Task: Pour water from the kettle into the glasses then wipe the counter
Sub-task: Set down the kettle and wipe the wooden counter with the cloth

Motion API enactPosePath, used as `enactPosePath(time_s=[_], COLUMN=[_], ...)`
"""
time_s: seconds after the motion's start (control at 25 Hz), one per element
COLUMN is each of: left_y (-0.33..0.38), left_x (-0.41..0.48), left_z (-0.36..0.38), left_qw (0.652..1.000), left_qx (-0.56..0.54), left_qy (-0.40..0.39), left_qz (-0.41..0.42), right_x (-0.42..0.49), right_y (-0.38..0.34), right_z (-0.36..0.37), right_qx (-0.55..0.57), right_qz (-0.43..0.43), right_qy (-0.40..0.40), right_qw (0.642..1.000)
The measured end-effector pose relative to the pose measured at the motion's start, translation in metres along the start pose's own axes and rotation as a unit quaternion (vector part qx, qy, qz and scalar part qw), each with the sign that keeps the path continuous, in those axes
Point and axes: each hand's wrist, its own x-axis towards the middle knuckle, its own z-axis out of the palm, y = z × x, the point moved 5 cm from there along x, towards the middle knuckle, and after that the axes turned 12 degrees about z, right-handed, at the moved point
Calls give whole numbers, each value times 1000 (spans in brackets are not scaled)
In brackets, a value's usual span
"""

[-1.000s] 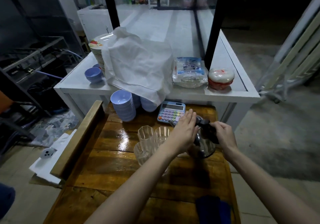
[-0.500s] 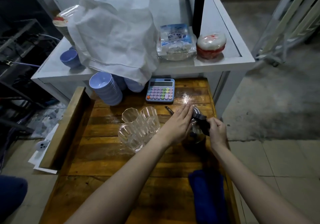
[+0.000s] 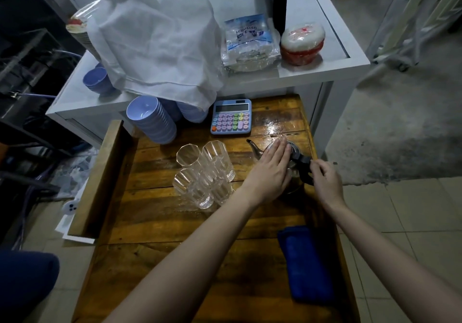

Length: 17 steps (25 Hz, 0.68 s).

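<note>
A steel kettle (image 3: 257,151) with a thin spout and black handle stands on the right side of the wooden counter (image 3: 155,222). My left hand (image 3: 271,172) lies flat on its lid, fingers together. My right hand (image 3: 325,182) grips the black handle. Several clear ribbed glasses (image 3: 205,172) stand in a tight cluster just left of the kettle. A folded blue cloth (image 3: 307,262) lies near the counter's right front edge.
A pastel calculator (image 3: 231,117) lies behind the kettle, beside stacks of blue bowls (image 3: 152,120). The white table (image 3: 325,77) behind carries a white cloth-covered pile, a plastic packet and a red-and-white box. A raised wooden rail (image 3: 100,177) lines the counter's left side.
The view has tilted down and closer to the counter. Both hands stay on the kettle, which has not left its place.
</note>
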Motion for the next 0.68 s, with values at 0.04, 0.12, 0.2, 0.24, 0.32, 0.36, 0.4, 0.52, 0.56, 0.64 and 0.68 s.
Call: enactPosePath(time_s=[0.04, 0.12, 0.2, 0.24, 0.32, 0.36, 0.4, 0.52, 0.56, 0.64, 0.68], left_y=[1, 7, 15, 19, 24, 24, 22, 3, -5, -21, -29], left_x=[-2, -12, -32, -48, -92, -117, -145, -231, -257, -304, -327], left_z=[1, 1, 3, 5, 14, 23, 35, 78, 91, 108, 114], left_qw=[1000, 1000, 997, 992, 975, 967, 962, 963, 965, 963, 959], left_qx=[-2, -12, -53, -94, -175, -197, -205, -189, -172, -137, -125], left_qy=[6, 28, 57, 80, 135, 152, 157, 132, 122, 119, 119], left_qz=[-1, 6, 14, 6, -35, -61, -85, -140, -157, -200, -224], right_x=[-2, -16, -42, -58, -89, -102, -116, -156, -167, -186, -193], right_y=[3, 7, 11, 16, 34, 45, 57, 97, 108, 125, 130], right_z=[-3, -11, -17, -17, -9, -3, 6, 35, 42, 54, 59], right_qx=[-29, -56, -62, -76, -145, -201, -264, -405, -431, -472, -484], right_qz=[3, 5, -7, -16, -42, -65, -89, -120, -121, -117, -121], right_qy=[5, 27, 53, 56, 35, 20, 1, -51, -53, -54, -50], right_qw=[1000, 998, 997, 995, 988, 977, 960, 905, 892, 872, 865])
